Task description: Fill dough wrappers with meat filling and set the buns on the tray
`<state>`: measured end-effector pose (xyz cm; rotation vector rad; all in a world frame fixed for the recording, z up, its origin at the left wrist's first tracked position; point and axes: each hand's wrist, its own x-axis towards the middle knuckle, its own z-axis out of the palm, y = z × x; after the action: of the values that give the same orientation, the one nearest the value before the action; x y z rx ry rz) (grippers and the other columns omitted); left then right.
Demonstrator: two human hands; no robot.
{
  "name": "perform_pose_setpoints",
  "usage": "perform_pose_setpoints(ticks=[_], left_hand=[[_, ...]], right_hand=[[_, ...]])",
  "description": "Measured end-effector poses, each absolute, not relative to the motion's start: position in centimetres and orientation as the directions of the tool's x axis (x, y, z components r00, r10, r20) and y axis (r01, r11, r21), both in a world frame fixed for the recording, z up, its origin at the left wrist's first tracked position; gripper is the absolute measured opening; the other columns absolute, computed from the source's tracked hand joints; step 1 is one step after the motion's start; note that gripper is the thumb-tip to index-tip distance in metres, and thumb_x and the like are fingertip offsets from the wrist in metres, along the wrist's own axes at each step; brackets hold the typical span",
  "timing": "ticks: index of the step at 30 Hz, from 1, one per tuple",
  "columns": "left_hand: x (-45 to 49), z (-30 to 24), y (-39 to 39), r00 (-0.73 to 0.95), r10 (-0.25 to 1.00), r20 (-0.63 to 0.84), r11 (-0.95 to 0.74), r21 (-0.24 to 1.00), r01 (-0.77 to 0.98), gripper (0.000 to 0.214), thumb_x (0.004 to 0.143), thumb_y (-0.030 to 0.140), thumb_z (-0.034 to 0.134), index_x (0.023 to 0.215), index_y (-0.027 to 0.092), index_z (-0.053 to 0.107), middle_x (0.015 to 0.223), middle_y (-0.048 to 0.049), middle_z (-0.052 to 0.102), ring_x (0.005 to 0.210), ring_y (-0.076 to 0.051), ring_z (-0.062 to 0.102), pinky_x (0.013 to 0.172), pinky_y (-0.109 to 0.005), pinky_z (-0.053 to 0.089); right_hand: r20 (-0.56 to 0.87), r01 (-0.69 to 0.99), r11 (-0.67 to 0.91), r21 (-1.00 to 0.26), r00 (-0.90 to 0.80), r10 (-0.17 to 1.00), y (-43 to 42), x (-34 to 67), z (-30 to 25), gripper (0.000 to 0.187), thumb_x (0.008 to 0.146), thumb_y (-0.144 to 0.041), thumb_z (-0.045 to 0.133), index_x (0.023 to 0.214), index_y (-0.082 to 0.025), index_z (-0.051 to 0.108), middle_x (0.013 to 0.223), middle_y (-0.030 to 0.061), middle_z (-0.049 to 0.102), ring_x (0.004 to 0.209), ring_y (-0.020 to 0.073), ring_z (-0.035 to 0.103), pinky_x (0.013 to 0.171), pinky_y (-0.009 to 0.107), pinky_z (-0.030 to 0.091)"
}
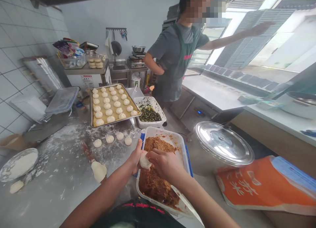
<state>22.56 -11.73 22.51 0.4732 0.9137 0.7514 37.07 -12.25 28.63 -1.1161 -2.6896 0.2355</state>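
Note:
A pale dough bun rests in my left hand, whose thumb points up beside it. Fingers of my right hand pinch the bun's edge from the other side. Both hands are above a white plastic tub of brown minced filling. To the left, several small buns lie in a row on the floured steel table. A flat dough wrapper lies over a rolling pin near my left forearm.
A tray of pleated buns and a tub of chopped green filling stand beyond. At left is a flour bowl. A lidded steel pot and an orange bag are at right. A person in an apron stands behind, arm outstretched.

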Motion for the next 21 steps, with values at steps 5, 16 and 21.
perform_pose_setpoints(ticks=[5,16,21], left_hand=[[23.2,22.6,-12.1,0.378,0.797,-0.471,0.596,0.714,-0.367,0.07,0.068,0.076,0.023,0.078,0.015,0.056,0.052,-0.0033,0.058,0.04,-0.012,0.05,0.037,-0.02,0.03],[25.0,23.8,-11.5,0.393,0.788,-0.473,0.609,0.692,-0.387,0.066,0.069,0.074,0.025,0.072,0.015,0.055,0.05,-0.0044,0.058,0.035,-0.012,0.049,0.033,-0.02,0.03],[27.6,25.0,-12.0,0.343,0.8,-0.492,0.593,0.737,-0.325,0.067,0.069,0.074,0.028,0.061,0.013,0.055,0.045,-0.0074,0.056,0.035,-0.012,0.049,0.034,-0.02,0.032]], right_hand=[[0.214,0.701,0.68,-0.215,-0.645,0.733,-11.9,37.5,28.7,0.012,0.077,-0.009,0.045,0.071,-0.018,0.05,0.068,-0.0011,0.056,0.057,0.009,0.047,0.051,0.024,0.025],[0.194,0.772,0.562,-0.298,-0.527,0.827,-12.3,39.1,30.6,0.01,0.081,-0.016,0.045,0.076,-0.018,0.053,0.074,-0.0007,0.059,0.065,0.0104,0.054,0.053,0.022,0.027],[0.24,0.749,0.582,-0.318,-0.531,0.813,-13.1,41.0,31.0,0.008,0.078,-0.014,0.046,0.075,-0.018,0.052,0.075,0.0005,0.058,0.068,0.011,0.053,0.056,0.021,0.03]])
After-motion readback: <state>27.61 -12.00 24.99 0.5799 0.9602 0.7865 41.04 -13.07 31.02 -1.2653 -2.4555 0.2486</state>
